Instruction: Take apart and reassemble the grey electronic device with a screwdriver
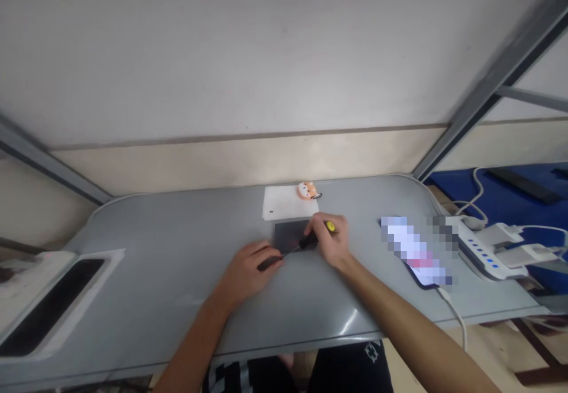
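My right hand [331, 239] is wrapped round a screwdriver [306, 242] with a black handle and a yellow end cap. Its thin shaft slants down to the left, toward a small dark flat piece [269, 262] pinched in the fingers of my left hand [248, 271]. The shaft's tip meets or nearly meets that piece; the exact contact is too small to tell. Just behind both hands a dark rectangular sheet [286, 233] lies flat on the grey table [177, 233], partly covered by my right hand.
Behind the sheet are white paper [281, 203] and an orange-and-white animal-face case [307, 190]. On the right, a lit phone [415, 254] has a white cable [455, 310], beside a power strip [483, 251] with chargers. A long black object [55, 307] lies at left. Metal posts [470, 103] flank the table.
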Motion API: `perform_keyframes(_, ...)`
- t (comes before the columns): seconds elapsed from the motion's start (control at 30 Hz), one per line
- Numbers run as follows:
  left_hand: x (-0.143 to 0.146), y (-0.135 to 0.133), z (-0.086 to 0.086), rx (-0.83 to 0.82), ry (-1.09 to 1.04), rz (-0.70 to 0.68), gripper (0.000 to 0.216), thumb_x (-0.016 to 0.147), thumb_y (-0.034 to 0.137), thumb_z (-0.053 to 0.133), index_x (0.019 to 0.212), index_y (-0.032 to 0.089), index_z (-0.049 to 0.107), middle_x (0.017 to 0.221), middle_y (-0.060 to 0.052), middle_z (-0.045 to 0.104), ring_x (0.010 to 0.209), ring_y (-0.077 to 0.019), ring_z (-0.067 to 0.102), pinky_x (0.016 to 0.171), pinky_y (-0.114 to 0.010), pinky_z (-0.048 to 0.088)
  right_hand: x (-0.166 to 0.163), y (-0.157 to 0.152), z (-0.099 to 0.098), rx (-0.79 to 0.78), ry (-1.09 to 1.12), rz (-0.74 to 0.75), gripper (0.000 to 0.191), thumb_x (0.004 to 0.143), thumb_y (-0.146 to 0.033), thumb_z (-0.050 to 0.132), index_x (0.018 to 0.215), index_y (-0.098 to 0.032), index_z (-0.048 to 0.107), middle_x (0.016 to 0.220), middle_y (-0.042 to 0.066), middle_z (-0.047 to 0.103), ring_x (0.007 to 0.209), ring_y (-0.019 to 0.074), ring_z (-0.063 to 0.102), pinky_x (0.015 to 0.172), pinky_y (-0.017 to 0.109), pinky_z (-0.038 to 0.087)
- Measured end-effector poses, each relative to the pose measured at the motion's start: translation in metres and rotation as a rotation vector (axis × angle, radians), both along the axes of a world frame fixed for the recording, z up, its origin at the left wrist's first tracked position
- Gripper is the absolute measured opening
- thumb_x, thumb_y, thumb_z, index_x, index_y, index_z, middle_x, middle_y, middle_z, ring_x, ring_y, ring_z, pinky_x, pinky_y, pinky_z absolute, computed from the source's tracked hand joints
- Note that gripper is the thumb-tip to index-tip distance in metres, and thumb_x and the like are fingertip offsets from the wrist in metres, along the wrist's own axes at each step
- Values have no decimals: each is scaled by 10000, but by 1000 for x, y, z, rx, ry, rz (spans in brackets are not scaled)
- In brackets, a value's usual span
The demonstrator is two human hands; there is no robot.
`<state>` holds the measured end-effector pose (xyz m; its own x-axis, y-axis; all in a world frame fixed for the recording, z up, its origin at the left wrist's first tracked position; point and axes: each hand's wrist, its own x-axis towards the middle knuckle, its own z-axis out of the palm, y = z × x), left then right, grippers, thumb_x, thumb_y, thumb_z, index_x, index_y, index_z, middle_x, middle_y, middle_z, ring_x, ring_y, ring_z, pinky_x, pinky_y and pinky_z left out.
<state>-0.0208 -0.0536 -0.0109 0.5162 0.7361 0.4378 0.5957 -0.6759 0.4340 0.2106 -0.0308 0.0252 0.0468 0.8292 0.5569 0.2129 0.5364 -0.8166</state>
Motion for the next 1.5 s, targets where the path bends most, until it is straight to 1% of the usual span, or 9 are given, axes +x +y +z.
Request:
perform_keyframes(0.33, -2, 2, 8, -196, -124, 103, 173, 1014, 304, 592, 954, 233, 738, 849, -5, 698, 733, -138, 629, 697, -258, 504, 5, 9, -1, -154, 177, -34, 451, 942, -364, 525, 546, -193, 654, 520, -1, 600, 496, 122, 529, 521, 256, 388)
perform_keyframes(0.43, -2, 28, 16, -179, -122, 190, 216, 1005, 365, 590, 946, 233, 750, 804, -4, 663, 712, -146, 596, 694, -268, 479, 10, 16, -3, -199, 264, -73, 458, 937, -408, 527, 549, -195, 643, 514, -5, 564, 501, 125, 507, 515, 260, 377)
perform_keyframes(0.57, 0, 86, 23, -223, 7, 328, 261, 967, 411, 590, 969, 224, 773, 855, -24, 688, 735, -168, 598, 725, -295, 473, 16, 26, -6, -234, 321, -129, 463, 921, -452, 528, 549, -197, 630, 514, -9, 534, 496, 125, 479, 501, 265, 354)
perform_keyframes(0.67, 3, 121, 20, -255, 33, 348, 267, 941, 380, 584, 962, 197, 778, 861, -41, 713, 722, -178, 605, 704, -299, 471, 19, 32, -9, -257, 325, -163, 470, 911, -478, 531, 544, -197, 616, 510, -12, 512, 505, 127, 466, 511, 269, 356)
perform_keyframes(0.77, 5, 134, 12, -270, 57, 325, 270, 934, 367, 577, 943, 193, 783, 900, -56, 739, 753, -182, 631, 720, -297, 479, 22, 35, -10, -274, 329, -185, 468, 908, -481, 529, 547, -195, 611, 508, -13, 504, 509, 128, 467, 514, 268, 358)
perform_keyframes(1.0, -4, 132, 5, -264, 80, 264, 302, 930, 395, 568, 963, 193, 790, 972, -78, 748, 847, -207, 664, 817, -336, 512, 28, 37, -7, -260, 338, -173, 472, 919, -491, 527, 567, -188, 613, 515, -8, 531, 491, 125, 483, 501, 256, 374)
perform_keyframes(1.23, -19, 127, 15, -238, 34, 257, 316, 962, 391, 538, 989, 195, 784, 1048, -86, 754, 918, -224, 687, 891, -370, 540, 35, 40, -8, -240, 330, -212, 484, 938, -477, 518, 567, -185, 621, 506, -10, 523, 489, 126, 483, 492, 257, 373)
perform_keyframes(1.37, -22, 97, 22, -235, 2, 217, 315, 989, 419, 543, 1078, 217, 769, 1077, -78, 741, 912, -214, 681, 860, -351, 559, 42, 40, -6, -199, 314, -262, 482, 946, -468, 508, 569, -190, 622, 521, -8, 522, 499, 130, 482, 487, 260, 366)
perform_keyframes(1.5, -14, 52, 19, -299, -21, 31, 426, 951, 409, 679, 1360, 293, 649, 1379, -83, 636, 1165, -238, 664, 1017, -368, 557, 51, 40, -4, -157, 264, -341, 459, 922, -403, 530, 514, -198, 584, 494, -11, 498, 498, 127, 461, 497, 268, 344)
